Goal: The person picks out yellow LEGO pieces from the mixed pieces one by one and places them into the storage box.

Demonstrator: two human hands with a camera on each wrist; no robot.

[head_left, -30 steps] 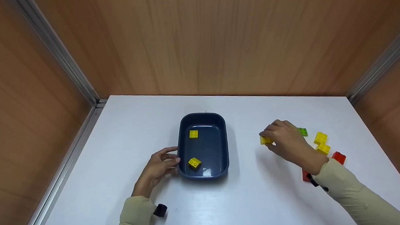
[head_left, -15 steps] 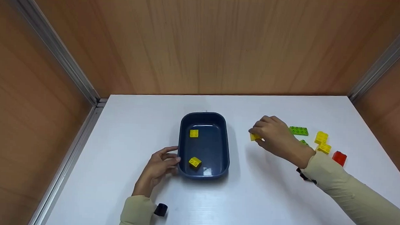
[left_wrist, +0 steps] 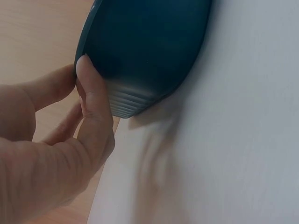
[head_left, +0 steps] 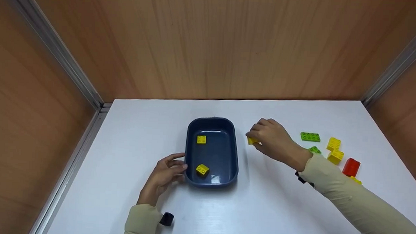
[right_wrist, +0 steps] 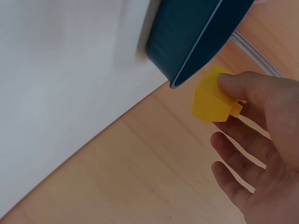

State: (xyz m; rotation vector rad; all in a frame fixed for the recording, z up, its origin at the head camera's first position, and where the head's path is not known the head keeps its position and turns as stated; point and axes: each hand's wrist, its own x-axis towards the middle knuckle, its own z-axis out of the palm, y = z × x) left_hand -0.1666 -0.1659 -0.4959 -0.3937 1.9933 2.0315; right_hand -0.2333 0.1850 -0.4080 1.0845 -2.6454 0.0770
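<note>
A deep blue tray (head_left: 211, 183) sits on the white table, with two yellow toy bricks inside: one flat brick (head_left: 201, 139) at the back, one tilted brick (head_left: 202, 169) at the front. My left hand (head_left: 163, 176) holds the tray's left side; in the left wrist view, thumb (left_wrist: 91, 79) and forefinger meet at its rim. My right hand (head_left: 274, 140) is in the air just right of the tray. It pinches another yellow toy brick (right_wrist: 211, 100) between thumb and forefinger, the other fingers loosely bent in the right wrist view. Part of that brick hides behind the fingers.
Toy bricks lie at the right: a green brick (head_left: 310, 137), a second green brick (head_left: 314, 150) partly covered by the wrist, yellow bricks (head_left: 334, 143) close together and a red brick (head_left: 351, 167). Wooden panels (head_left: 231, 45) stand behind and at both sides.
My right hand has moved left towards the tray, carrying the yellow toy brick. The green bricks have come into fuller view. My left hand and the tray have stayed still.
</note>
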